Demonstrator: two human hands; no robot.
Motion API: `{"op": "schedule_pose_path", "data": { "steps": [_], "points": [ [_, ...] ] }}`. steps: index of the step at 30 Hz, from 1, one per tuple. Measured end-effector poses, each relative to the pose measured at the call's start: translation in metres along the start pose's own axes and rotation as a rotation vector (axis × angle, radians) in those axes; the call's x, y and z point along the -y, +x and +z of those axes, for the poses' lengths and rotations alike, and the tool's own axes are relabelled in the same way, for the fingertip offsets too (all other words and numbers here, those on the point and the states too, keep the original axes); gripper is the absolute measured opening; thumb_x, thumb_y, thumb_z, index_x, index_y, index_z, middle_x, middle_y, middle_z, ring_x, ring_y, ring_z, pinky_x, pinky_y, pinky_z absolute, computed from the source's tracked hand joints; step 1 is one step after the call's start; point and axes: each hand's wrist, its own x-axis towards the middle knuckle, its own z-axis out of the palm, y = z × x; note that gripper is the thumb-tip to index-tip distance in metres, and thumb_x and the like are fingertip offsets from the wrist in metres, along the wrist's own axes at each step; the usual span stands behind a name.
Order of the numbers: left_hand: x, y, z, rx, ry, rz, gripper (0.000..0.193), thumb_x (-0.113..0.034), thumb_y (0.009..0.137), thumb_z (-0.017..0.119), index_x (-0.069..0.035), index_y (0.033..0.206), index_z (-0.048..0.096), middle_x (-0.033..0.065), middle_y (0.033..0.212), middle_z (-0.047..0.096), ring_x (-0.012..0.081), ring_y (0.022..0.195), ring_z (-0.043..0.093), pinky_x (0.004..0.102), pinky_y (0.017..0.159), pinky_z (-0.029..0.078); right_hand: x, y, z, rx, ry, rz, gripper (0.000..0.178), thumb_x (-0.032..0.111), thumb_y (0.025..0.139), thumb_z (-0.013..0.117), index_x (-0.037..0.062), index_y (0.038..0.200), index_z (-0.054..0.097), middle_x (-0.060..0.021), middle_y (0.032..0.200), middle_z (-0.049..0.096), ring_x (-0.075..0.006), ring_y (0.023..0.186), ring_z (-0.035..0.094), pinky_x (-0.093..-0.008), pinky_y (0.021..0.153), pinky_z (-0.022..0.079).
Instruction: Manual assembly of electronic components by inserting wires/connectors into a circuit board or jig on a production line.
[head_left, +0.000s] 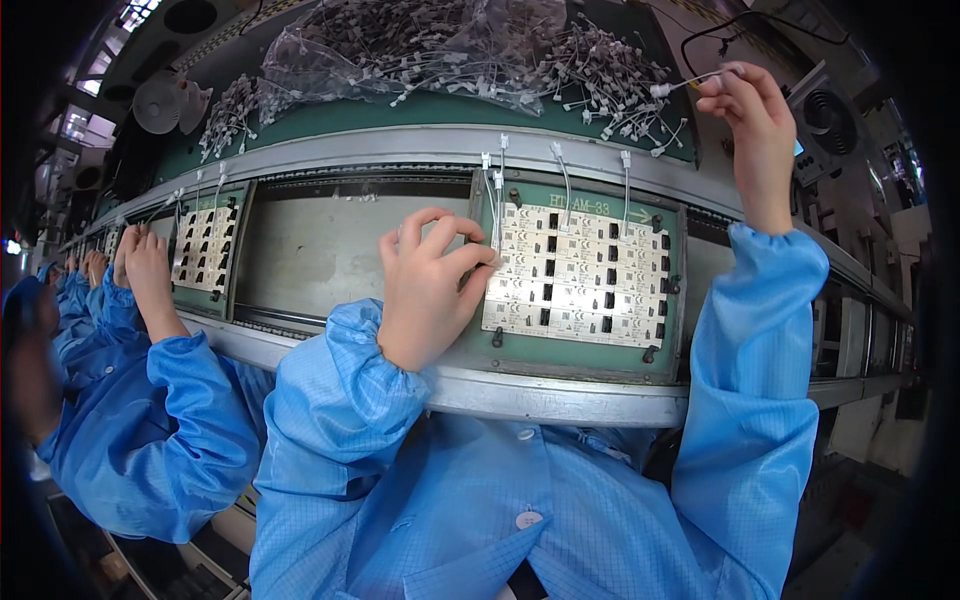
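Note:
My right hand [758,140] is raised at the upper right, thumb and fingers pinching a short connector cable [690,84] with a white plug on its free end. My left hand [430,280] is at the left edge of a panel of white circuit boards [580,280]. Its thumb and index finger pinch at the lower end of a white connector cable [496,215], whose plug points upward. The panel sits in a green fixture [560,355] with dark clips. More cables stand up from its far edge, resting toward the rail.
A metal rail [400,140] runs along the far side of the conveyor [320,250]. Beyond it lie heaps of white-plugged cables [600,75] and plastic bags [320,60]. At left, a co-worker's hand [150,275] is beside another fixture [205,250]. A fan unit [830,120] stands at right.

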Motion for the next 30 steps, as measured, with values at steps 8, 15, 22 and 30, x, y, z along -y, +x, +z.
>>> {"op": "schedule_pose_path", "data": {
  "steps": [8, 15, 22, 30],
  "points": [
    [-0.009, 0.000, -0.016, 0.135, 0.127, 0.136, 0.013, -0.018, 0.075, 0.073, -0.014, 0.088, 0.074, 0.0015, 0.115, 0.062, 0.0315, 0.119, 0.049, 0.0535, 0.095, 0.036, 0.023, -0.103, 0.003, 0.137, -0.033, 0.093, 0.014, 0.009, 0.098, 0.055, -0.0018, 0.107, 0.055, -0.0184, 0.109, 0.070, -0.0274, 0.106, 0.068, -0.0389, 0.100, 0.049],
    [-0.013, 0.124, 0.003, 0.212, 0.017, 0.157, 0.015, -0.021, 0.081, 0.068, -0.012, 0.092, 0.074, 0.0083, 0.100, 0.067, 0.0316, 0.104, 0.060, 0.0457, 0.085, 0.047, 0.031, -0.147, 0.016, 0.059, -0.324, 0.009, 0.007, 0.000, 0.097, 0.056, -0.0041, 0.103, 0.057, -0.0170, 0.106, 0.072, -0.0206, 0.102, 0.070, -0.0281, 0.090, 0.052],
    [0.000, 0.186, 0.087, 0.174, 0.231, 0.115, 0.019, -0.022, 0.086, 0.065, -0.014, 0.104, 0.070, 0.0094, 0.100, 0.068, 0.0310, 0.094, 0.066, 0.0449, 0.079, 0.053, 0.006, -0.157, 0.031, 0.202, -0.709, -0.176, 0.006, 0.001, 0.088, 0.067, -0.0007, 0.091, 0.063, -0.0111, 0.087, 0.071, -0.0219, 0.079, 0.069, -0.0332, 0.071, 0.054],
    [0.006, 0.182, 0.055, -0.010, -0.406, -0.006, 0.017, -0.014, 0.087, 0.069, -0.005, 0.101, 0.070, 0.0091, 0.091, 0.073, 0.0190, 0.083, 0.070, 0.0312, 0.075, 0.056, -0.007, -0.163, 0.027, 0.335, -0.891, -0.242, 0.006, 0.008, 0.081, 0.072, 0.0073, 0.085, 0.066, -0.0022, 0.083, 0.058, -0.0213, 0.089, 0.056, -0.0357, 0.085, 0.036]
  ]
}}
